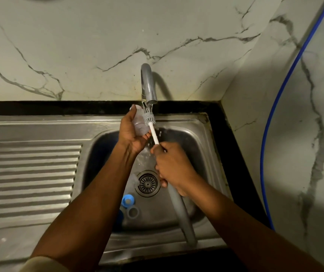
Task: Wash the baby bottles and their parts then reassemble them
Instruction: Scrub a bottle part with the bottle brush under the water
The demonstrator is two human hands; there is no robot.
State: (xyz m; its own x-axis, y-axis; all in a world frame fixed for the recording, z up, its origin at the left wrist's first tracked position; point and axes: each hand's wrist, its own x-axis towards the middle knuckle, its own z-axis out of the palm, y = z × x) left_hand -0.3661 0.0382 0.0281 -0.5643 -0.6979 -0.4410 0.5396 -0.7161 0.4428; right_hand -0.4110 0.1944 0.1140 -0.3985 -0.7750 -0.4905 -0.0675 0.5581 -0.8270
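Fingers of left hand (131, 132) wrap a clear bottle (140, 125) under the tap (147, 85), 12 o'clock of sink (202, 134); right hand (173, 167) fist-tight on brush (151, 122). Twist bristles w/ water running; rings (127, 201) wait at 6 o'clock.

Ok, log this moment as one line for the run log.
step: rinsing | left hand: holds clear bottle | right hand: holds brush under tap | sink: blue ring, grey ring waiting

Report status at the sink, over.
Left hand grips bottle under tap. Right hand holds brush, bristles under the stream. Blue ring waits in sink. Nothing blocking.
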